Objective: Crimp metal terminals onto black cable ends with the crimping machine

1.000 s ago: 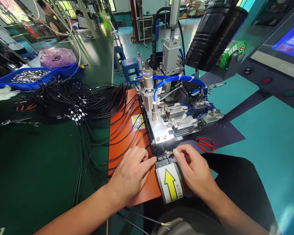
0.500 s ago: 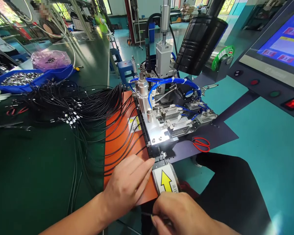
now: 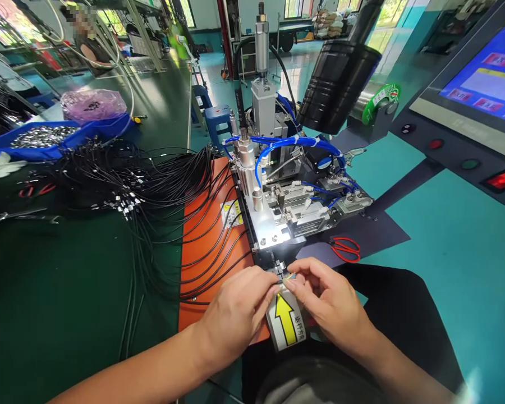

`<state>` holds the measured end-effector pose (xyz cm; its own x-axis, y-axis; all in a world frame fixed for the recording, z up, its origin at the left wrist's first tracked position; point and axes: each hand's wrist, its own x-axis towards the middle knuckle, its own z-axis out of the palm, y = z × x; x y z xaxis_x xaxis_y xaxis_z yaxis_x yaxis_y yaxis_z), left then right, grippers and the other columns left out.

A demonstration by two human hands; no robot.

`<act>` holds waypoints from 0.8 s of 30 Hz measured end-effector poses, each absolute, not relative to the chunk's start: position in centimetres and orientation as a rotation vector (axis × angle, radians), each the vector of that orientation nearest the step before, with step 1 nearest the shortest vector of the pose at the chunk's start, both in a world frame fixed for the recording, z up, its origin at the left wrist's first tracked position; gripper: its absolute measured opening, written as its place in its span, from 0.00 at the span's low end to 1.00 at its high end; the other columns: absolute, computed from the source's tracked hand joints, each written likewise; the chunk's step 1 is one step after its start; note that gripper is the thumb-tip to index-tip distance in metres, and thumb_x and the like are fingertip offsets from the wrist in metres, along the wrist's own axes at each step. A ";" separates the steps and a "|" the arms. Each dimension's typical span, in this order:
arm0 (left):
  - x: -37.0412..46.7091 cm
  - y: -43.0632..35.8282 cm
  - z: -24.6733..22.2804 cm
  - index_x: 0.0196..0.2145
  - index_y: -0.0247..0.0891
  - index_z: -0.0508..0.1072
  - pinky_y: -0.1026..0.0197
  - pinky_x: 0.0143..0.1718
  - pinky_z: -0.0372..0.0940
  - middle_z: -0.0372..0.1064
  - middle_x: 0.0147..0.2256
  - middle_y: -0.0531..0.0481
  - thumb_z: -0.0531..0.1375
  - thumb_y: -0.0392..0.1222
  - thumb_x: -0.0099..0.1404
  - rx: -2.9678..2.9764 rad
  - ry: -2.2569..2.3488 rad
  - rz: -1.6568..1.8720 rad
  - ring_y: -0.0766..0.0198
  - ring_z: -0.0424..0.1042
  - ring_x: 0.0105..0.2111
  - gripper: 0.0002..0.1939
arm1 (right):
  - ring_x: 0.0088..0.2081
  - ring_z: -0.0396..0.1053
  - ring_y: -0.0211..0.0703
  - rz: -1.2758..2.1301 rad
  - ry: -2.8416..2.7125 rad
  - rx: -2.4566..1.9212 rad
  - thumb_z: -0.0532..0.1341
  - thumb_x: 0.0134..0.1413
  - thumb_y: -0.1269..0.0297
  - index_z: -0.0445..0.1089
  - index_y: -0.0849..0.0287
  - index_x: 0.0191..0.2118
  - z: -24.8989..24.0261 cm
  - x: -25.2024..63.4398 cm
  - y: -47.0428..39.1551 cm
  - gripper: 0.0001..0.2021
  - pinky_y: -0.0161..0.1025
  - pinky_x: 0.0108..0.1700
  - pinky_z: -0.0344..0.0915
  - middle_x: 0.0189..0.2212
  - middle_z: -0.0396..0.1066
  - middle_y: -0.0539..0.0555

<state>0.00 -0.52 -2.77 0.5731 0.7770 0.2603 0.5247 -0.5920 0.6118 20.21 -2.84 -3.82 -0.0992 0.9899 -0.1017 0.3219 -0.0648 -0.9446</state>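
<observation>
Cable (image 3: 292,275): is sitting just below the centre of the frame, between the two hands and at the near end of the track (image 3: 280,268); its thin coloured wires are showing, while the fingers are hiding whether it is touching the track.
Left hand (image 3: 240,300): fingers are closing together, thumb against forefinger, seemingly on the dark sheath, probably to steady it.
Right hand (image 3: 330,292): thumb and forefinger are pinching at the coloured wires, probably to keep such limp strands in line.
Arrow plate (image 3: 286,325): is lying under the hands, smooth and white, its yellow arrow pointing up the frame, apparently marking the running direction.
Machine (image 3: 273,224): is filling the centre, shiny metal blocks and cylinders with glossy blue hoses.
Orange board (image 3: 189,314): is running along the machine's left side, flat and smooth, seemingly supporting the black cables (image 3: 168,185) so that they are lying spread apart.
Desk (image 3: 79,269): is spreading dark green over the left, carrying the cables' tangled, flexible lengths and, at upper left, a blue plastic tray (image 3: 46,153) of small shiny parts.
Scissors (image 3: 345,249): are resting right of centre, red looped handles facing the right hand, probably for easy reach.
</observation>
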 end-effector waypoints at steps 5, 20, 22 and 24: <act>0.5 -0.3 -3.4 0.38 0.35 0.71 0.61 0.35 0.60 0.67 0.31 0.50 0.54 0.36 0.71 2.320 1.105 0.760 0.65 0.65 0.32 0.06 | 0.31 0.67 0.36 1.052 -1.451 -1.491 0.62 0.61 0.57 0.69 0.50 0.50 -4.6 21.0 -3.4 0.13 0.33 0.33 0.66 0.34 0.66 0.49; 0.5 -0.1 -3.4 0.35 0.35 0.68 0.61 0.34 0.57 0.63 0.30 0.52 0.51 0.35 0.73 2.334 1.099 0.750 0.67 0.62 0.30 0.09 | 0.30 0.65 0.35 1.009 -1.494 -1.470 0.63 0.60 0.60 0.69 0.48 0.50 -4.5 20.7 -3.4 0.12 0.33 0.32 0.66 0.37 0.64 0.49; 0.5 -0.1 -3.4 0.35 0.35 0.67 0.61 0.34 0.57 0.62 0.29 0.52 0.50 0.35 0.73 2.331 1.110 0.741 0.67 0.62 0.30 0.10 | 0.30 0.64 0.34 1.015 -1.493 -1.461 0.63 0.61 0.61 0.69 0.48 0.50 -4.6 20.6 -3.3 0.12 0.33 0.31 0.66 0.37 0.64 0.49; 0.5 -0.1 -3.4 0.34 0.35 0.67 0.61 0.33 0.56 0.62 0.29 0.52 0.49 0.36 0.74 2.336 1.114 0.718 0.67 0.61 0.30 0.10 | 0.29 0.64 0.34 1.011 -1.500 -1.453 0.63 0.60 0.61 0.69 0.47 0.50 -4.6 20.6 -3.3 0.13 0.33 0.31 0.65 0.37 0.64 0.49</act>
